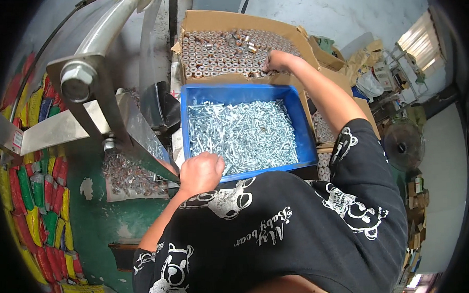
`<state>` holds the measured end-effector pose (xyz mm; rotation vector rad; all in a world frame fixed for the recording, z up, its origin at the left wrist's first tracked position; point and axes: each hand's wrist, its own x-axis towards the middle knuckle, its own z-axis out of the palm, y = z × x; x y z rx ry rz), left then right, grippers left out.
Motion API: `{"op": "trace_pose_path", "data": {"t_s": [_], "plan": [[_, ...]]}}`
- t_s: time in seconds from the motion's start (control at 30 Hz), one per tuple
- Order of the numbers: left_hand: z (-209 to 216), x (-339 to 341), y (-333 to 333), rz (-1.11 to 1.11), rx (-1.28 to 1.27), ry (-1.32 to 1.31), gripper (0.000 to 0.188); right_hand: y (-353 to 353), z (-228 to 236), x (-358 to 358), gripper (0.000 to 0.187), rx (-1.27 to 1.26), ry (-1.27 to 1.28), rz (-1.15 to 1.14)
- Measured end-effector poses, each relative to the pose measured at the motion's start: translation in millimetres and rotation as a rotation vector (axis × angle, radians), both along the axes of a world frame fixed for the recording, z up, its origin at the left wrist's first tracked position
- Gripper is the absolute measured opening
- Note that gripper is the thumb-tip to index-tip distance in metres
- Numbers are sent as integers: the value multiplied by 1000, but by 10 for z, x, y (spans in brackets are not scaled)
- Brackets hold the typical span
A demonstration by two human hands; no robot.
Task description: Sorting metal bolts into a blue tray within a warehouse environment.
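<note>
The left hand (200, 172) is fisted at the near edge of the blue bin (306, 128) of zinc-plated bolts (244, 133), fingers closed, apparently on bolts. The right hand (278, 61) reaches into the cardboard box (199, 18) of metal sleeves (216, 54), fingers curled; I cannot tell what they grip. Better to lift few, cleanly.

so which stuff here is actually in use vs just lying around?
In use:
left hand, over the bolts in the blue bin
right hand, on the sleeves in the cardboard box

Lying about:
fan
coloured sacks
</note>
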<state>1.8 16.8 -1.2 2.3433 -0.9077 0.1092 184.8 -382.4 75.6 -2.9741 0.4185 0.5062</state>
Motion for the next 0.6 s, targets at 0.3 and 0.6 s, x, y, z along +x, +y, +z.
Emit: {"op": "trace_pose_path", "data": {"t_s": [0.3,0.6], "plan": [[9,-5,-2,-19,-59,-30,28,261,67,49,46,-387,227,121],[39,0,9,-42,-72,-9,29,100,78,59,49,-151,273,-144]]}}
